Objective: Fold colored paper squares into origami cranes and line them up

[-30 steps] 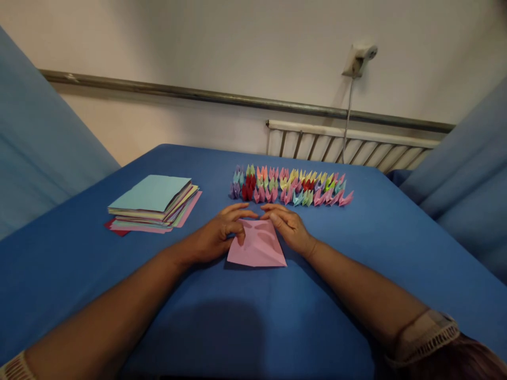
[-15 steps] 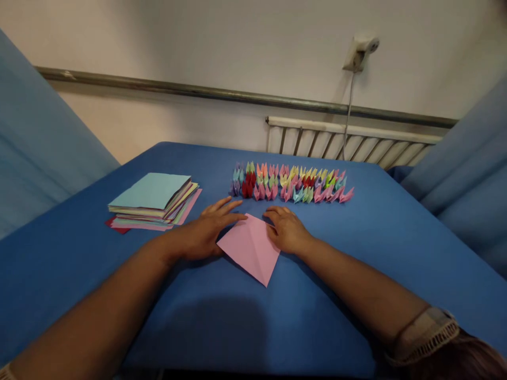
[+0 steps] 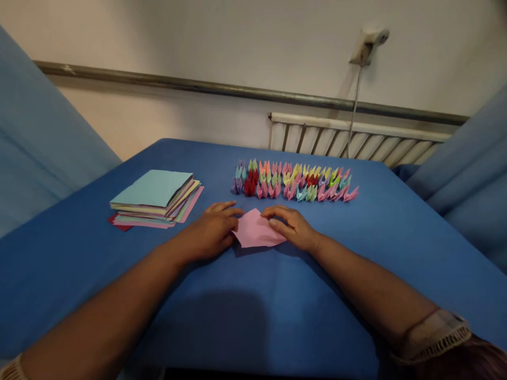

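A pink sheet of origami paper lies between my two hands on the blue cloth, its near edge lifted and bent and its far corner pointing away from me. My left hand grips the paper's left side with bent fingers; the thumb is partly hidden. On the right side, my right hand pinches the paper, thumb and fingers close together near the upper edge. Just beyond the hands stand several rows of small folded paper cranes in many colours.
A stack of coloured paper squares, light blue on top, sits to the left. Blue cloth covers the table. Behind are a metal rail, a radiator and a wall socket with a plug. Blue curtains hang at both sides.
The pink paper has gone from a flat diamond with its corner towards me to a shorter shape, near part raised and bent away. Both hands have closed in on its sides.
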`<action>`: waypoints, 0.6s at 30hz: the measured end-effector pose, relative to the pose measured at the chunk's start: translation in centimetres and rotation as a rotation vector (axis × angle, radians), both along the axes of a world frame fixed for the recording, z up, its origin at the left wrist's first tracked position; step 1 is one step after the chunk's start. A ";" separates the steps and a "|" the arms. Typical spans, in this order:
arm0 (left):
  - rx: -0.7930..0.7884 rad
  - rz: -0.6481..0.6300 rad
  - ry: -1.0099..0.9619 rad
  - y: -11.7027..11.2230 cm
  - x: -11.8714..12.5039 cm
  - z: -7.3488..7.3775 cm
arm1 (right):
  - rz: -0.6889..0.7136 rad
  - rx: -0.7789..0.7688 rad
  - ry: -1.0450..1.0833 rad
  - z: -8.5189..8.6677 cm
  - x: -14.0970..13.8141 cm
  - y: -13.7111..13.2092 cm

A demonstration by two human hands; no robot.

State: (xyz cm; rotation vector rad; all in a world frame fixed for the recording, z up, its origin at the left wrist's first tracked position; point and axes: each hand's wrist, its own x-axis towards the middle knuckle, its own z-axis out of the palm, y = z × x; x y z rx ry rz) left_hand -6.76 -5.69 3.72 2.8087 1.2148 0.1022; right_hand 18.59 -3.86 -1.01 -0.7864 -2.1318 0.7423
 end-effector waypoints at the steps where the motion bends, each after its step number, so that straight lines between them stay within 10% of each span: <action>1: -0.035 -0.002 -0.014 0.2 -0.1 -0.1 | 0.043 -0.003 -0.023 0.2 0.1 -0.1; 18: -0.097 0.384 -0.144 1.1 0.6 -2.3 | -0.344 -0.029 -0.475 -0.3 -1.2 -0.9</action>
